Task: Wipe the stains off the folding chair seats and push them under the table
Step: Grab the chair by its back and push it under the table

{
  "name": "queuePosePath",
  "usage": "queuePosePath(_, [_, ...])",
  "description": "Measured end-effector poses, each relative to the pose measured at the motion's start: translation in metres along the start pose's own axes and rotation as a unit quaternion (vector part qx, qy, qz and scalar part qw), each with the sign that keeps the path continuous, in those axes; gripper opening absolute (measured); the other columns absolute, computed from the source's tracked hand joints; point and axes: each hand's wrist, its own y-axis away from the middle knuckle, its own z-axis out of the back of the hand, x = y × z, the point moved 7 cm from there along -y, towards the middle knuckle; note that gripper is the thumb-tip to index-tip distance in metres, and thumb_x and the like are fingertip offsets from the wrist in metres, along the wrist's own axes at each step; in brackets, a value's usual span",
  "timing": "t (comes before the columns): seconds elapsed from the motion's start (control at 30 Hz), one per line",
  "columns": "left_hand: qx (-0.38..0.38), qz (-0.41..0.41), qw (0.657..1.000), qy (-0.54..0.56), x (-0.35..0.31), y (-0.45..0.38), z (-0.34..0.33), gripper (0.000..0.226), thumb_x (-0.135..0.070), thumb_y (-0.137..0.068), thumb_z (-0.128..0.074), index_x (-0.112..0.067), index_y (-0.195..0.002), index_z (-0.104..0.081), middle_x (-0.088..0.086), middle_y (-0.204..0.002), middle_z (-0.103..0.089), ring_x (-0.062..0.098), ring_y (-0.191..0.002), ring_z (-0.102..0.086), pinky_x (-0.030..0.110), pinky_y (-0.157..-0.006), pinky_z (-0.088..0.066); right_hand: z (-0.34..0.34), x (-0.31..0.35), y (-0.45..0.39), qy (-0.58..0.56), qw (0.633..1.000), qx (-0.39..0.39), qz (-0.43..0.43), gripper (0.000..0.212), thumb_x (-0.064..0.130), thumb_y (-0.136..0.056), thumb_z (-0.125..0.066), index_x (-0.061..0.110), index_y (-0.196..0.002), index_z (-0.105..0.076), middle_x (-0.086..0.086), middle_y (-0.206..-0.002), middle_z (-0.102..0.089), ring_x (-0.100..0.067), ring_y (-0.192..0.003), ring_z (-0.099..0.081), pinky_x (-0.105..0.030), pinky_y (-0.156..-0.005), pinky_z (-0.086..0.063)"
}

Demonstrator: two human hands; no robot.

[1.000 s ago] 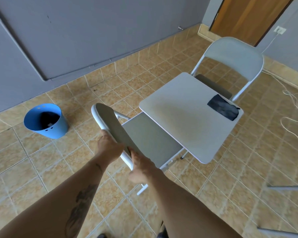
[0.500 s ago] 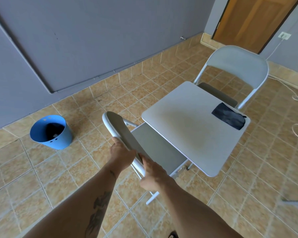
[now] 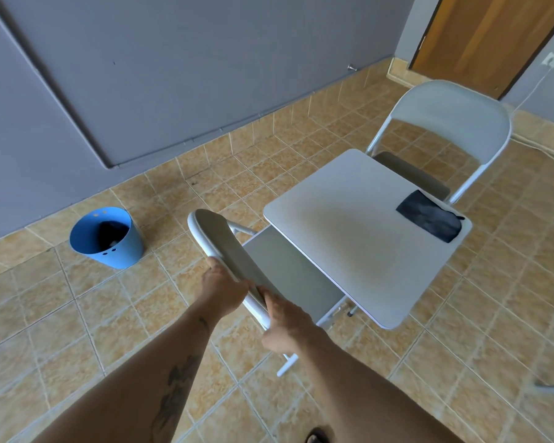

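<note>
A grey folding chair [image 3: 288, 273] stands in front of me, its seat partly under the small white table [image 3: 359, 244]. My left hand [image 3: 221, 286] and my right hand [image 3: 285, 324] both grip the top of its backrest. A second grey folding chair [image 3: 454, 123] stands at the table's far side, its seat partly under the tabletop. A dark cloth [image 3: 430, 215] lies on the table's right corner.
A blue bucket [image 3: 109, 239] with something dark inside sits on the tiled floor at the left, near the grey wall. A wooden door [image 3: 490, 36] is at the back right. A white cable [image 3: 538, 84] runs from a wall socket along the floor on the right.
The near chair has slid farther under the table with both hands on its backrest. The view has shifted as I stepped forward.
</note>
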Motion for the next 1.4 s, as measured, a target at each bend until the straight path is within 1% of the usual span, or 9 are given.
queuePosePath(0.07, [0.005,-0.017,0.999,-0.028,0.0,0.001,0.008,0.089,-0.045,-0.083,-0.069,-0.008,-0.149,-0.023,0.016,-0.135,-0.05,0.033,-0.116,-0.053,0.036,-0.076,-0.046,0.004,-0.002,0.003,0.004,1.0,0.018,-0.006,0.091,0.016,-0.079,-0.059,0.039,-0.151,-0.01,-0.001,-0.143,-0.049,-0.032,-0.122,-0.053,-0.046,-0.103,-0.046])
queuePosePath(0.17, [-0.01,-0.055,0.994,-0.092,0.003,0.001,0.027,0.078,-0.042,-0.087,-0.065,-0.012,-0.15,-0.03,0.011,-0.15,-0.039,0.03,-0.136,-0.04,0.039,-0.101,-0.041,0.014,-0.008,0.007,-0.001,0.999,0.04,-0.005,0.078,0.02,-0.079,-0.055,0.034,-0.149,-0.022,-0.004,-0.141,-0.05,-0.031,-0.124,-0.051,-0.045,-0.104,-0.045])
queuePosePath(0.33, [-0.015,-0.094,0.983,-0.16,0.006,0.014,0.044,0.082,-0.014,-0.082,-0.058,-0.024,-0.154,-0.02,0.005,-0.156,-0.026,0.028,-0.138,-0.033,0.04,-0.105,-0.041,0.031,-0.017,0.017,-0.002,0.999,0.052,-0.013,0.075,0.026,-0.083,-0.05,0.024,-0.153,-0.023,-0.007,-0.15,-0.042,-0.028,-0.133,-0.044,-0.039,-0.109,-0.039])
queuePosePath(0.5, [-0.04,-0.208,0.922,-0.324,-0.019,0.007,0.048,0.091,-0.015,-0.078,-0.063,-0.027,-0.154,-0.015,0.007,-0.162,-0.004,0.029,-0.146,-0.014,0.042,-0.115,-0.029,0.035,-0.004,0.014,-0.014,0.999,0.048,-0.02,0.073,0.03,-0.087,-0.051,0.024,-0.153,-0.022,-0.007,-0.155,-0.035,-0.028,-0.139,-0.038,-0.039,-0.112,-0.034])
queuePosePath(0.7, [0.012,-0.321,0.855,-0.407,-0.026,-0.02,0.03,0.07,-0.033,-0.094,-0.056,-0.026,-0.154,-0.022,0.001,-0.162,-0.015,0.025,-0.151,-0.004,0.04,-0.122,-0.012,0.025,0.015,0.008,-0.036,0.998,0.028,-0.053,0.068,0.031,-0.082,-0.048,0.022,-0.148,-0.033,-0.007,-0.148,-0.045,-0.027,-0.133,-0.045,-0.033,-0.107,-0.038])
queuePosePath(0.77, [0.022,-0.365,0.829,-0.423,-0.027,-0.026,0.026,0.058,-0.04,-0.094,-0.055,-0.029,-0.148,-0.036,-0.002,-0.155,-0.031,0.025,-0.149,-0.013,0.04,-0.121,-0.013,0.021,0.016,0.005,-0.036,0.997,0.018,-0.066,0.05,0.032,-0.077,-0.047,0.024,-0.126,-0.048,-0.006,-0.128,-0.058,-0.029,-0.117,-0.056,-0.033,-0.095,-0.046])
queuePosePath(0.87, [0.022,-0.42,0.803,-0.423,-0.032,-0.036,0.028,0.048,-0.043,-0.091,-0.058,-0.032,-0.138,-0.05,-0.007,-0.141,-0.048,0.019,-0.142,-0.027,0.036,-0.119,-0.016,0.018,0.019,0.0,-0.026,0.996,-0.009,-0.089,0.031,0.038,-0.077,-0.045,0.025,-0.105,-0.047,-0.004,-0.109,-0.054,-0.032,-0.108,-0.057,-0.041,-0.092,-0.05])
queuePosePath(1.07, [0.02,-0.466,0.779,-0.42,-0.033,-0.055,0.037,0.045,-0.04,-0.09,-0.06,-0.031,-0.134,-0.056,-0.006,-0.136,-0.055,0.02,-0.139,-0.036,0.035,-0.118,-0.02,0.017,0.043,-0.014,0.037,0.993,-0.066,-0.095,0.044,0.036,-0.092,-0.052,0.019,-0.132,-0.048,-0.01,-0.129,-0.057,-0.034,-0.118,-0.056,-0.04,-0.099,-0.045])
queuePosePath(1.4, [0.015,-0.429,0.782,-0.451,-0.025,-0.056,0.04,0.048,-0.042,-0.089,-0.061,-0.038,-0.136,-0.052,-0.012,-0.142,-0.051,0.018,-0.141,-0.035,0.04,-0.118,-0.02,0.014,0.046,-0.01,0.034,0.99,-0.08,-0.107,0.044,0.036,-0.087,-0.057,0.022,-0.127,-0.05,-0.007,-0.122,-0.062,-0.033,-0.112,-0.059,-0.043,-0.095,-0.05])
